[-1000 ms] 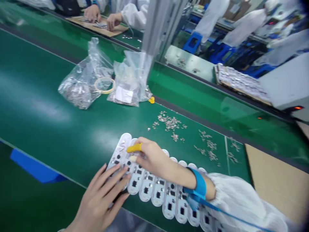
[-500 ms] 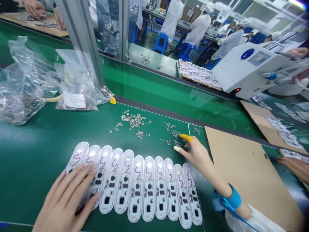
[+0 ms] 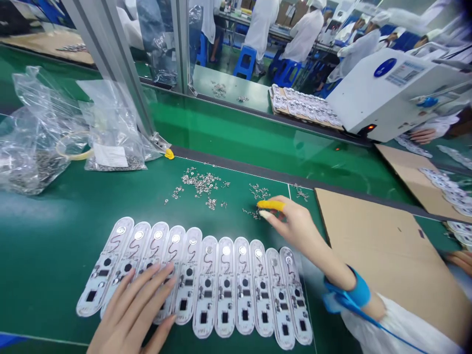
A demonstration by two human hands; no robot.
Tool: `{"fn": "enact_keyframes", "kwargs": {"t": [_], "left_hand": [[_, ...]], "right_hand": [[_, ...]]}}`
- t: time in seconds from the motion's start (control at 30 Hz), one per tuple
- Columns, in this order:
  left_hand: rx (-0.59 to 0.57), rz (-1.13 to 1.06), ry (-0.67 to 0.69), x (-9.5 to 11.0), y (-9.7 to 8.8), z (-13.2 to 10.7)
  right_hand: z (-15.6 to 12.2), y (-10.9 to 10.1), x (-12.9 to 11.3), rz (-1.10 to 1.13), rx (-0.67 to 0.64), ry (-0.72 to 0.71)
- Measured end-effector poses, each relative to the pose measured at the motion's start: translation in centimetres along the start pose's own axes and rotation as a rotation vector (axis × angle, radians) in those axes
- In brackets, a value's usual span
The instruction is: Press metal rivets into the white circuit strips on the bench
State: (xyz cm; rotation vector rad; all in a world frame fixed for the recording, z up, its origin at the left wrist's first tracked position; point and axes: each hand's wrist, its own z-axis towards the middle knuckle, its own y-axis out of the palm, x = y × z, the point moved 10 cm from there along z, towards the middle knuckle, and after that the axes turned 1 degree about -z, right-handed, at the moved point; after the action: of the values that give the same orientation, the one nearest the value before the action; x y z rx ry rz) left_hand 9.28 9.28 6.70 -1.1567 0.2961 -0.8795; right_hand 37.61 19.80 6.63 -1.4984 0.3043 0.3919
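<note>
Several long white plastic casings [image 3: 226, 255] with rounded ends lie side by side in a row, each showing a circuit board, a thin wire and a round silver disc. My left hand [image 3: 138, 305] rests over casings on the left side of the row, fingers stretched out and covering parts of them. My right hand [image 3: 291, 216], with a yellow finger cot [image 3: 272, 205] on the index finger, has thumb and index close together at the small metal parts [image 3: 259, 191] on the green table. Whatever lies between those fingertips is too small to make out. A blue wrist strap [image 3: 358, 290] circles my right wrist.
A larger pile of small metal pieces [image 3: 201, 183] lies behind the row. Clear plastic bags [image 3: 110, 132] of metal parts stand at left by a metal post [image 3: 110, 59]. A cardboard sheet [image 3: 376, 236] lies at right. Behind the green belt [image 3: 221, 132] stands a white machine [image 3: 391, 98].
My left hand has moved right along the row, uncovering the leftmost casing. My right hand has shifted slightly left over the small metal parts, its fingertips closer together.
</note>
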Motion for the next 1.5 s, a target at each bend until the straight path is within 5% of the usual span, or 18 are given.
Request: {"fn": "enact_keyframes", "kwargs": {"t": [0.17,0.3,0.4,0.5,0.6,0.7,0.83,1.0,1.2,1.37,1.5], "left_hand": [[0.016,-0.046,-0.017,0.5,-0.4,-0.2],[0.031,-0.106,-0.087,-0.1,-0.8,-0.5],[0.04,-0.232,-0.149,-0.1,-1.1,0.5],[-0.038,-0.537,-0.337,-0.4,0.0,2.2],[-0.131,-1.028,-0.595,0.0,2.7,3.4],[-0.032,-1.421,-0.721,0.5,3.9,4.7],[0.128,-1.705,-0.777,0.3,4.6,5.6],[0.11,-2.05,-0.763,0.9,5.7,6.3],[0.072,-2.097,-0.68,1.1,5.3,6.7],[-0.013,-2.013,-0.733,1.0,5.3,6.5],[-0.056,-1.843,-0.714,0.8,4.8,6.1]], "right_hand": [[3.3,3.8,-2.2,-0.062,-0.191,0.053],[3.9,3.8,-2.4,-0.007,-0.217,0.058],[3.0,2.9,-2.6,0.354,-0.224,0.176],[0.9,3.0,-4.4,0.901,-0.233,0.367],[-1.6,4.1,-8.8,1.164,-0.326,0.38],[-3.6,5.7,-12.3,1.295,-0.431,0.377],[-4.5,7.3,-13.8,1.378,-0.48,0.414],[-4.5,8.3,-14.0,1.422,-0.526,0.396],[-5.5,9.1,-13.2,1.331,-0.546,0.464],[-5.4,8.4,-11.5,1.303,-0.351,0.513],[-4.6,6.8,-11.8,1.129,-0.35,0.315]]}}
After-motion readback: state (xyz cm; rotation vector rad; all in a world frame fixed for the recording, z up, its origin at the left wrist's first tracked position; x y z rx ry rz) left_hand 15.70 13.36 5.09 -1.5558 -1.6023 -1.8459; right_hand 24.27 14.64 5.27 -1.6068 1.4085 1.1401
